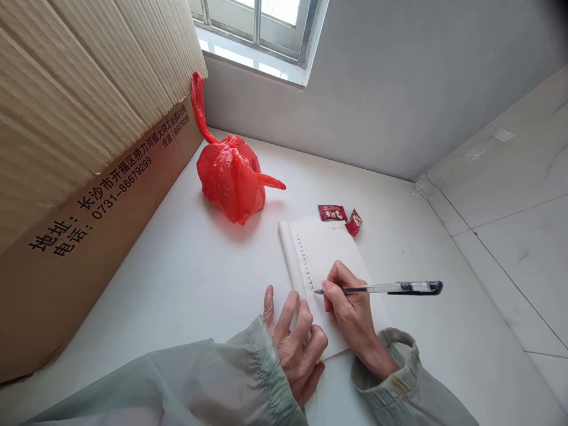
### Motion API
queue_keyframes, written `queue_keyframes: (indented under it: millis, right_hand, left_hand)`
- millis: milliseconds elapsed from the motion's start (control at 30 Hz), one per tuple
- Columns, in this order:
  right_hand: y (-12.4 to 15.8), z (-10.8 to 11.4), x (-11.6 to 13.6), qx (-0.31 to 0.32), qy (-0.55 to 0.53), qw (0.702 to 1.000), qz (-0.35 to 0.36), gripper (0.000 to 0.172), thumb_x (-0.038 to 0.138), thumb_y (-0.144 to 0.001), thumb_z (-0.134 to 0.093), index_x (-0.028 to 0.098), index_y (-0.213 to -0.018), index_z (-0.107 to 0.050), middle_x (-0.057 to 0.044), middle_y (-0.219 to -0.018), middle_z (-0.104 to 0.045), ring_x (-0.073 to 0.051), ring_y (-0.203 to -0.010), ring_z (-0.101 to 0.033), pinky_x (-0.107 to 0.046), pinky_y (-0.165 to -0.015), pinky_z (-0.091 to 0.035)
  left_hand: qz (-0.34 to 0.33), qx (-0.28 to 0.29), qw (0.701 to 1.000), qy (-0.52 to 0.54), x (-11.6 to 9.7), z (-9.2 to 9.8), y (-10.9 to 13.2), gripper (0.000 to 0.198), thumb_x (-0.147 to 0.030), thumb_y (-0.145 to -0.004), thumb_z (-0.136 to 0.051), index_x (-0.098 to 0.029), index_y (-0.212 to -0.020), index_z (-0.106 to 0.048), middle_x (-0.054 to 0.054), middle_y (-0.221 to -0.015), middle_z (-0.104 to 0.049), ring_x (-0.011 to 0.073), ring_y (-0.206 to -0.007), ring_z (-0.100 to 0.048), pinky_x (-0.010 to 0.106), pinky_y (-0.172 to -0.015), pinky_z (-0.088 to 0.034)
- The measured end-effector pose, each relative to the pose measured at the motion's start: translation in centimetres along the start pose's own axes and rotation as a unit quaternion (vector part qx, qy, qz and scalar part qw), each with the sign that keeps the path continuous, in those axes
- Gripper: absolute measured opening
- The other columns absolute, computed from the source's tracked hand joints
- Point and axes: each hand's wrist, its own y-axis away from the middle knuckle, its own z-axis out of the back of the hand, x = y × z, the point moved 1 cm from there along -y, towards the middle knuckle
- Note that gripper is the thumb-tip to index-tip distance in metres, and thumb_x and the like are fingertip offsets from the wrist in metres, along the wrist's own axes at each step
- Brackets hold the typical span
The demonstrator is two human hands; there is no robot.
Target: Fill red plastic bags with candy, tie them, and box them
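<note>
A notebook point(331, 254) lies on the white table, its turned pages rolled along the left side. Small handwritten marks run in a column down the left of its page, with a few more at the top right. My right hand point(350, 302) grips a clear-barrelled pen point(373, 289) with a black cap on its rear end. The pen tip is at the lower end of the column. Resting with its fingers spread, my left hand point(297, 343) presses on the notebook's lower left edge and the table beside it.
A tied red plastic bag point(233, 177) stands on the table point(186, 284) beyond the notebook. Two small dark red wrapped packets point(332, 213) lie at the notebook's top edge. A large cardboard box point(102, 236) fills the left side. Behind are a grey wall and a barred window point(266, 29).
</note>
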Motion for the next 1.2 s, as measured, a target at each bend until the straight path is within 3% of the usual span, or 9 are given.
queue_keyframes:
  millis: [667,1200]
  right_hand:
    - [-0.15,0.14,0.05,0.013,-0.007,1.0,0.008,0.024,0.022,-0.089,-0.047,0.023,-0.067,-0.036,0.01,-0.049,-0.042,-0.007,-0.04,-0.035,-0.021,-0.04,-0.031]
    - [-0.2,0.07,0.01,0.018,-0.004,1.0,-0.011,0.024,0.022,-0.087,-0.047,0.023,-0.066,-0.036,0.01,-0.051,-0.04,-0.007,-0.042,-0.035,-0.021,-0.043,-0.031]
  left_hand:
    - [0.008,0.018,1.0,0.007,-0.21,0.21,-0.14,0.019,-0.03,-0.074,-0.06,-0.017,-0.088,-0.059,0.019,-0.116,-0.057,0.0398,-0.122,-0.044,0.073,-0.109,-0.018]
    - [0.005,0.018,1.0,0.002,-0.14,0.17,-0.15,0.024,-0.036,-0.075,-0.061,-0.018,-0.091,-0.059,0.018,-0.117,-0.057,0.0395,-0.122,-0.044,0.072,-0.109,-0.017]
